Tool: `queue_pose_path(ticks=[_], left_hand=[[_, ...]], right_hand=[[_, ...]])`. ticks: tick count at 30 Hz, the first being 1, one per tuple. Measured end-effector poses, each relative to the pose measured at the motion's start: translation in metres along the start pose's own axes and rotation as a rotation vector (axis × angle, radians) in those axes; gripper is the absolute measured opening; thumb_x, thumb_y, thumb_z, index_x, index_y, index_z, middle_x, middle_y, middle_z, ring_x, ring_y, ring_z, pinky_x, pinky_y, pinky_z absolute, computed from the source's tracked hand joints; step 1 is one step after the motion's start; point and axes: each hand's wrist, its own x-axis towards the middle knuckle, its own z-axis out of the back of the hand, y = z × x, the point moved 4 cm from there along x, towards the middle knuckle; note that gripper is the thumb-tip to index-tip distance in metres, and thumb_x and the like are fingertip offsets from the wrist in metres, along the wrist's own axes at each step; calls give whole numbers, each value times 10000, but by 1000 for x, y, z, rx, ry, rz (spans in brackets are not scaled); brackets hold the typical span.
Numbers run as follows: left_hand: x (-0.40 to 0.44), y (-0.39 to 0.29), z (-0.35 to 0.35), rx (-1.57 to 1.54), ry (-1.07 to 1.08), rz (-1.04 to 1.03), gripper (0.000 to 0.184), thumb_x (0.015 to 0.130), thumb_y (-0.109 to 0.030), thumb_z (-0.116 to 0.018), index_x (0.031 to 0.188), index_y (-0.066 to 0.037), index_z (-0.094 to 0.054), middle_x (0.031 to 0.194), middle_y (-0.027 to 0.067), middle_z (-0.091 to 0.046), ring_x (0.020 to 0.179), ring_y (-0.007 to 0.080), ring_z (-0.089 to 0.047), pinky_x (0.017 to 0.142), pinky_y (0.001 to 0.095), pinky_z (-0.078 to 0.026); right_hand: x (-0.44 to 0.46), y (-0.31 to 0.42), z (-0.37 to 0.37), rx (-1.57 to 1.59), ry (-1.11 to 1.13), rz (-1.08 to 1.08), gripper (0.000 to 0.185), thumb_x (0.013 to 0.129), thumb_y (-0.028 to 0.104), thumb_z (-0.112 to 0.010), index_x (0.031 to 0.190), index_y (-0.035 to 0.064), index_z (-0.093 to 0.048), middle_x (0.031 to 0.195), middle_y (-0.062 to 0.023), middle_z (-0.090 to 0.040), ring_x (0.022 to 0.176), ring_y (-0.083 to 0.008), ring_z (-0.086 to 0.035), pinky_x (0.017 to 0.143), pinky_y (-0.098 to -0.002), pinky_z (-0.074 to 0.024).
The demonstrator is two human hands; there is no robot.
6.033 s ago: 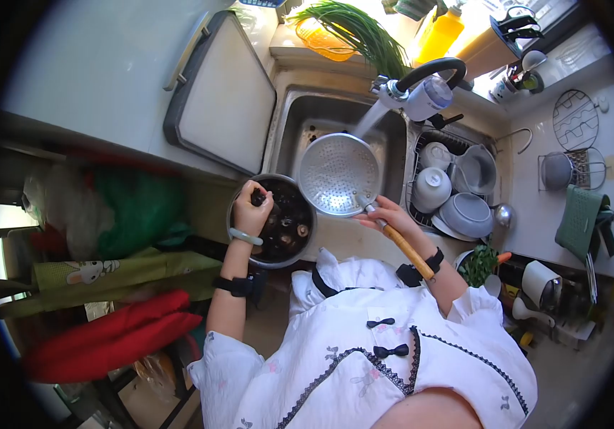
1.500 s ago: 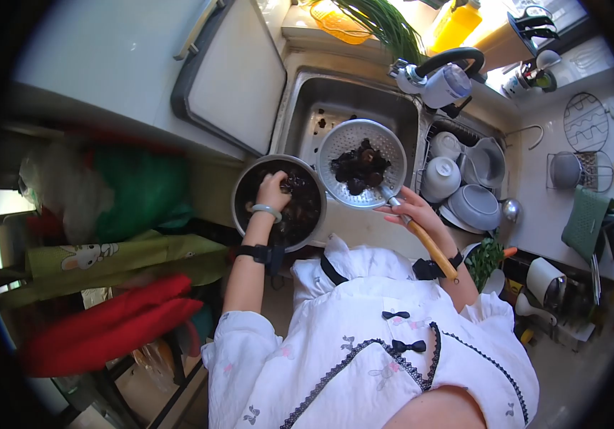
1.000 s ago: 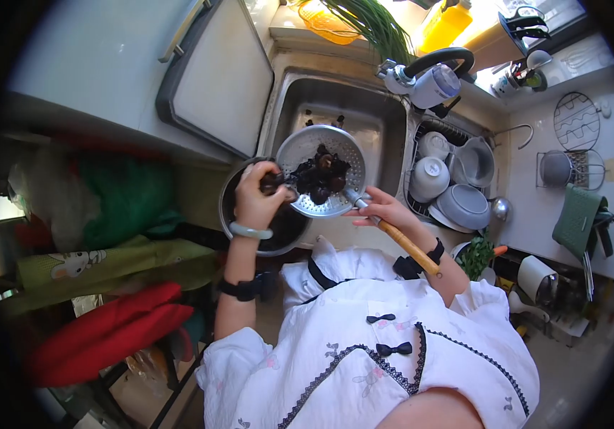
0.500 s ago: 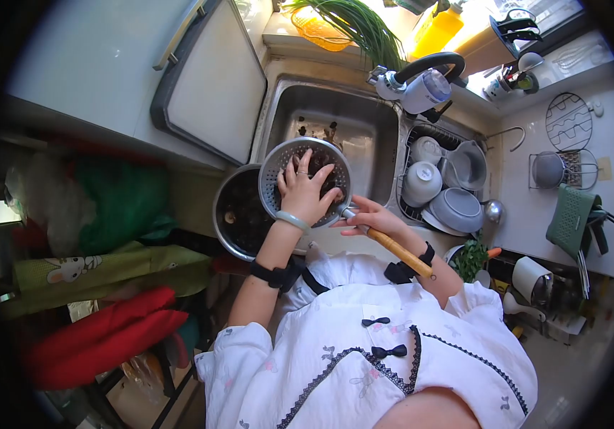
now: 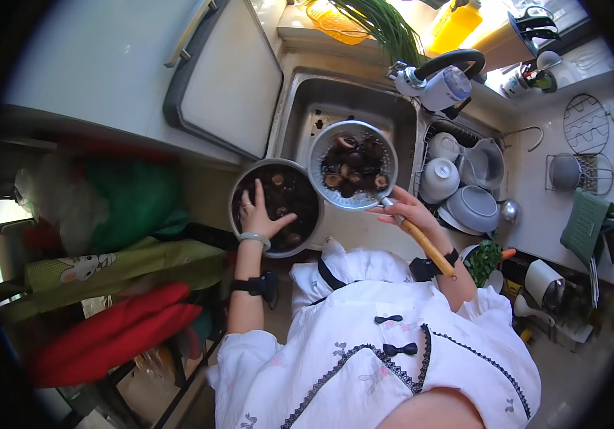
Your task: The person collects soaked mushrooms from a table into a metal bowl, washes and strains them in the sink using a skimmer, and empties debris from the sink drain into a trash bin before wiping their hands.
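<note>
Dark mushrooms [image 5: 353, 168], some with pale undersides up, lie heaped in a perforated metal colander [image 5: 355, 203], which is held over the near edge of the sink [image 5: 385, 107]. Right hand [image 5: 411, 209] grips the colander where its metal neck meets the wooden handle [image 5: 427, 247]; the handle slants back toward the wrist. Left hand [image 5: 260, 218], fingers spread wide and nothing seen in its grasp, is over a metal pot [image 5: 294, 251] just left of the colander; cannot tell if fingertips touch the dark contents, more mushrooms among them. Dark scraps [image 5: 318, 123] on the sink floor. Tap [image 5: 450, 63] above the sink's far right corner, no stream visible. Right of the sink, bowls [image 5: 439, 179] sit in a rack; left, a cutting board [image 5: 232, 82] leans.
</note>
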Motion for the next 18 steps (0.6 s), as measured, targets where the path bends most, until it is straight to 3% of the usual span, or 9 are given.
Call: queue_pose_path(ticks=[1,3,6,7,8,10,14,18], left_hand=[[-3,-12,0,-2,2,3,959,625,-450,-714,1366,-166,-176,1313,266,-232,1165,425,-330,955,463,-302],[-3,-25,-10,112,205,156,976,588,-391,-750,1361,-206,-183,1344,251,-182,1186,419,-311,932,483,-333],[8,-22,-36,200,298,84,920,582,-283,-755,1339,-196,-239,1358,240,-158,1193,406,-310,890,478,-388],[11,-19,-43,167,218,16,768,608,-188,-722,1275,-161,-342,1310,254,-257,1094,415,-422,835,466,-437],[15,-11,-54,167,214,18,768,608,-188,-722,1275,-161,-342,1310,254,-257,1094,415,-422,835,466,-437],[23,-4,-59,19,108,-27,566,647,-156,-688,1165,-155,-461,1163,240,-441,950,392,-527,780,447,-463],[28,7,-53,-116,42,-100,391,653,-103,-654,1025,-124,-534,992,218,-536,824,386,-562,742,427,-469],[28,8,-26,-400,-267,-224,183,622,-59,-659,783,-59,-573,789,157,-576,752,352,-565,671,398,-461]], right_hand=[[-3,1,0,28,-37,0,563,774,-109,-429,1298,39,-284,1240,-187,-410,1044,-342,-515,754,-283,-534],[-7,0,3,48,-62,-1,568,771,-115,-423,1300,40,-285,1239,-190,-410,1043,-342,-515,757,-282,-534],[-10,1,7,58,-86,1,576,765,-124,-413,1303,40,-286,1236,-194,-410,1038,-339,-518,760,-281,-533],[-11,1,8,50,-91,3,580,762,-128,-410,1304,40,-287,1235,-197,-410,1034,-337,-521,761,-280,-533],[-11,1,8,49,-87,2,580,762,-128,-410,1304,40,-287,1235,-197,-410,1034,-337,-521,761,-280,-533],[-12,0,9,34,-97,-7,582,763,-123,-418,1306,40,-286,1239,-186,-408,1022,-331,-530,758,-279,-534],[-11,-2,9,17,-88,13,581,768,-110,-429,1309,44,-282,1247,-176,-405,1026,-331,-527,752,-270,-535],[-11,-1,2,-14,-45,13,566,774,-94,-441,1300,44,-287,1257,-154,-403,1039,-319,-523,777,-290,-524]])
